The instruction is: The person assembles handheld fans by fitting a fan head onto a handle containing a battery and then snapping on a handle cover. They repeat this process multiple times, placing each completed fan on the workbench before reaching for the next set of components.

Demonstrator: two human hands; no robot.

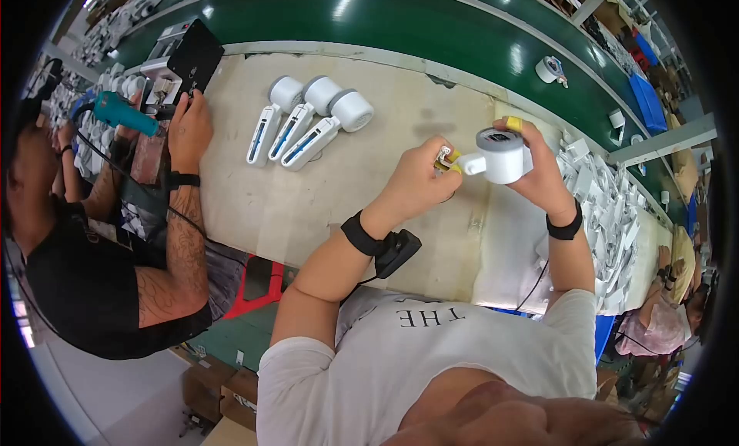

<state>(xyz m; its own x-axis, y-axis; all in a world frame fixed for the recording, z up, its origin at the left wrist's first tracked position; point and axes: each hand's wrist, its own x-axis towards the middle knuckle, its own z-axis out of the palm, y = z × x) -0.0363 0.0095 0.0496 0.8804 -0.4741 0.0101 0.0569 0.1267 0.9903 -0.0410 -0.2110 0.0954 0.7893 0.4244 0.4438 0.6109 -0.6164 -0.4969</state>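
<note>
My right hand [539, 162] is closed round a white appliance head [505, 165], a short cylinder with a grey rim, dark parts inside and a stubby neck pointing left. It looks like part of a hair dryer. Just left of that neck, my left hand [425, 175] has its fingers pinched together. A small shiny piece [444, 155] shows at its fingertips; its kind is too small to tell. Yellow covers sit on some fingertips of both hands. Farther left on the table lie three white round-headed appliances [351, 111] side by side, their handles showing blue strips inside.
A pale worktable [331, 207] lies under my hands. Many white plastic parts [593, 215] are heaped at right. Beyond runs a green conveyor belt [431, 26] carrying another white head [549, 69]. At left, a co-worker holds a teal power screwdriver [123, 113] beside a black box [196, 57].
</note>
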